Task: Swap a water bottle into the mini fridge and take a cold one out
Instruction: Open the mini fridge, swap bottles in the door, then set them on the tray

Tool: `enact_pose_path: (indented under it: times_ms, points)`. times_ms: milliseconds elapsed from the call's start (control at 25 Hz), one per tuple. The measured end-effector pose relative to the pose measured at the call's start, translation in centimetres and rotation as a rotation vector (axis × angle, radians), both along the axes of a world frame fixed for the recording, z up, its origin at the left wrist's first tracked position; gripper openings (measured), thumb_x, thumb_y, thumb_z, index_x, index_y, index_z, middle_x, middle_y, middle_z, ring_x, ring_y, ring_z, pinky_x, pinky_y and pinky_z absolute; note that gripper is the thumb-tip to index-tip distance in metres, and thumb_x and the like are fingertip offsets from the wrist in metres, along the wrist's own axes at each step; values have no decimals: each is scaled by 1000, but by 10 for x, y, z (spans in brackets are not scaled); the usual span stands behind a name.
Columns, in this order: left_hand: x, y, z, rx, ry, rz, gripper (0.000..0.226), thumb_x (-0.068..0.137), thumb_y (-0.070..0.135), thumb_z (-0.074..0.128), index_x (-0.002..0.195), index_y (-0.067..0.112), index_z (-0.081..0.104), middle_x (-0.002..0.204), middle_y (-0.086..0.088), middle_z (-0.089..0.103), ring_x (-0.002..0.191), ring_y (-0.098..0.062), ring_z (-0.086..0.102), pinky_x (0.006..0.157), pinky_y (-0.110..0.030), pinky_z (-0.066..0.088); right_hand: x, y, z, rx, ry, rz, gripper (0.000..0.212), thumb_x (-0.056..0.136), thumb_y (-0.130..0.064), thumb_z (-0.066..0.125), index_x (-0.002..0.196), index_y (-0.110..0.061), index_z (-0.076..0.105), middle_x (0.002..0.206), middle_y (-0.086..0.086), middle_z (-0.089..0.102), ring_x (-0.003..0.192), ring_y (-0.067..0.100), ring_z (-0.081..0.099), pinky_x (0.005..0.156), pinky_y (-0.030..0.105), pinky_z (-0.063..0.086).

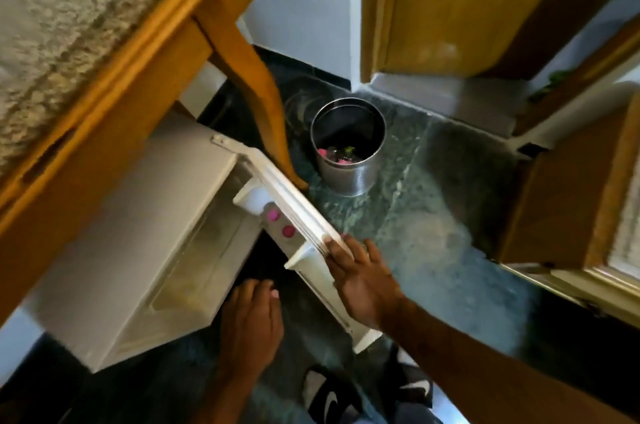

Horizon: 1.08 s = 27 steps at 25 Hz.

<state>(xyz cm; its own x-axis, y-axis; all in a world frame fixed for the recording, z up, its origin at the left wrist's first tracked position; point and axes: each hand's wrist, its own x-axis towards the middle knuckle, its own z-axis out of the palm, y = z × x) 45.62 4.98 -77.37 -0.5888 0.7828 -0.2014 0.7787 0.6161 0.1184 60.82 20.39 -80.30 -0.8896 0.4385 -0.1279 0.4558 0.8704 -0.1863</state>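
Mini fridge sits at lower left of the frame under a wooden table, its door swung open toward centre. Right hand lies flat on the door's outer edge, fingers spread. Left hand is at bottom centre, curled around a pink-capped bottle, mostly hidden. Two pink caps show in the door shelf. One steel bin stands just past the door; green floor right of it is open.
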Motion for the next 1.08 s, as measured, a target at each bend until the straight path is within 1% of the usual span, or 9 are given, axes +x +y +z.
enact_pose_path:
  times_ms: [120, 240, 400, 560, 640, 760, 840, 960, 1080]
  points:
    - [-2, 34, -2, -37, 8, -35, 44, 92, 31, 37, 104, 8, 73, 97, -13, 72, 86, -32, 68, 71, -40, 57, 27, 26, -7, -18, -31, -123, 67, 67, -24, 77, 130, -13, 55, 143, 13, 50, 131, 42, 43, 108, 59, 24]
    - [-10, 69, -22, -52, 26, -117, 25, 91, 16, 62, 109, 2, 71, 100, -18, 73, 89, -36, 69, 73, -43, 57, 39, 57, -11, -66, 19, -245, 81, 75, -31, 73, 145, -21, 34, 154, 13, 33, 141, 37, 28, 114, 60, 12]
    - [-35, 119, -50, -178, -49, -282, 39, 92, 17, 63, 127, 1, 60, 121, -20, 65, 112, -37, 61, 95, -45, 53, 31, 99, -10, -59, -26, -294, 91, 81, -50, 61, 152, -17, 14, 161, 10, 9, 148, 31, 5, 114, 59, 2]
    - [-64, 154, -73, -185, -38, -331, 50, 90, 16, 66, 135, 2, 51, 129, -20, 58, 118, -35, 56, 100, -42, 52, 15, 103, -6, -50, -29, -402, 89, 81, -46, 63, 150, -12, 19, 160, 12, 15, 147, 31, 10, 116, 58, 8]
    - [-79, 166, -85, -176, -49, -337, 48, 86, 12, 70, 129, 0, 53, 125, -21, 60, 115, -36, 58, 99, -42, 53, -1, 78, -5, -31, 93, -492, 71, 81, -28, 68, 141, -5, 38, 148, 22, 39, 137, 40, 35, 111, 56, 27]
    - [-97, 172, -106, -177, -17, -367, 48, 82, 10, 75, 125, 3, 56, 122, -17, 64, 114, -33, 60, 103, -39, 50, -44, 19, -23, -59, 291, -421, 41, 78, -13, 75, 114, 2, 63, 114, 25, 66, 101, 41, 64, 86, 48, 53]
    - [-102, 172, -120, -217, 62, -447, 43, 84, 10, 75, 123, 6, 59, 122, -15, 65, 114, -31, 59, 107, -38, 46, -84, 2, -44, -294, 195, -448, 46, 86, -13, 69, 127, 0, 54, 132, 25, 56, 117, 40, 56, 93, 47, 50]
    - [-104, 172, -143, -229, 70, -472, 39, 88, 8, 68, 124, 4, 56, 125, -20, 62, 116, -35, 57, 105, -41, 45, -135, 23, -92, -466, 116, -666, 73, 87, -2, 64, 147, -7, 24, 154, 23, 26, 138, 39, 31, 106, 46, 39]
    - [-102, 176, -147, -233, -17, -412, 38, 91, 5, 62, 128, 5, 53, 127, -20, 58, 115, -37, 58, 97, -43, 50, -156, 56, -125, -506, 26, -716, 66, 81, -3, 68, 138, -13, 36, 139, 19, 43, 125, 37, 45, 95, 44, 49]
